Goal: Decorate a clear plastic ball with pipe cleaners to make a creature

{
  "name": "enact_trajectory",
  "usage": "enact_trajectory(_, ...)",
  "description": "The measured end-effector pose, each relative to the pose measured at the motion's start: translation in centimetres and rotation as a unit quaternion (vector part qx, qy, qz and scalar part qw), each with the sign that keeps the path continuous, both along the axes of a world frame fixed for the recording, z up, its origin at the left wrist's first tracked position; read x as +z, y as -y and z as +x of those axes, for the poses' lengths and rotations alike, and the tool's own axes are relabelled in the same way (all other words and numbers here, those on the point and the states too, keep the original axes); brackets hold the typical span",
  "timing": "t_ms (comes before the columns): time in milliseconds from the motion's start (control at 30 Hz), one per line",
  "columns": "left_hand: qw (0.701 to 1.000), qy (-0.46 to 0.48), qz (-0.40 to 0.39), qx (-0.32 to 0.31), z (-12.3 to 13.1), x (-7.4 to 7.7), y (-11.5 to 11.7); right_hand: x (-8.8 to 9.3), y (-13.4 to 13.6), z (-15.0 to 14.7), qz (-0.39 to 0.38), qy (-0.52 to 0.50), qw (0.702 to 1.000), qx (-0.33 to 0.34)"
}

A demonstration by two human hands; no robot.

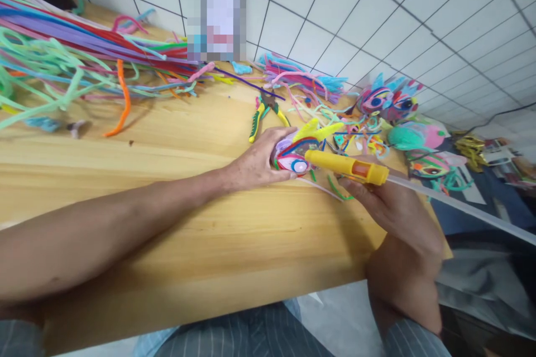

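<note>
My left hand (274,156) is wrapped round a small colourful pipe-cleaner figure (295,150) with a round blue-and-white eye and yellow tufts on top. In my right hand (377,195) is a yellow hot glue gun (347,165), gripped from below and behind. A long translucent glue stick (460,206) runs out of its back end to the right. The gun's nozzle reaches the top of the figure; whether it touches I cannot tell. Some fingers of the right hand are hidden behind the gun. Pliers with green-and-yellow handles (259,117) lie just beyond my left hand.
Bundles of pipe cleaners (96,44) cover the table's back left. Another bundle (301,75) lies by the tiled wall (335,11). Scraps (364,128) are scattered behind the glue gun. Finished-looking eyed figures (389,100) and a green-and-pink one (416,134) stand at the right. A blurred-out upright item (220,11) stands at the back.
</note>
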State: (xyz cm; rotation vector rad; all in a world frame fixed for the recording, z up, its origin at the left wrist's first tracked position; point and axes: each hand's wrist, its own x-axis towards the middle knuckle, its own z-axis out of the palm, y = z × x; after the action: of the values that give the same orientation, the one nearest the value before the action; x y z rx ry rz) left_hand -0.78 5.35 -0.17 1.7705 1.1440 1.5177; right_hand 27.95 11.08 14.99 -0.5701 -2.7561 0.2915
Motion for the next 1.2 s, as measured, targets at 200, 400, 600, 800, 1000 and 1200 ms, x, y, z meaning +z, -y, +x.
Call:
enact_trajectory(200, 1.0, -0.004, -0.006, 0.004, 0.22, 0.16, -0.09, -0.03, 0.24, -0.46, 0.013, 0.009, 1.0, -0.003)
enact_trajectory(400, 1.0, 0.009, -0.007, 0.009, 0.45, 0.04, -0.07, -0.15, 0.33, -0.56, 0.012, 0.008, 1.0, -0.006)
enact_trajectory(600, 1.0, 0.009, -0.002, 0.004, 0.31, -0.03, -0.14, -0.38, 0.08, -0.32, 0.01, 0.006, 1.0, -0.011)
enact_trajectory(800, 1.0, 0.011, -0.005, -0.001, 0.28, 0.01, -0.12, -0.38, 0.15, -0.33, -0.006, 0.013, 1.0, -0.024)
enact_trajectory(1000, 1.0, 0.017, 0.006, -0.002, 0.28, 0.13, -0.1, -0.52, 0.03, -0.31, 0.005, 0.005, 1.0, -0.019)
enact_trajectory(1200, 1.0, 0.021, -0.006, -0.002, 0.23, 0.12, -0.15, -0.48, 0.03, -0.22, -0.002, 0.004, 1.0, -0.027)
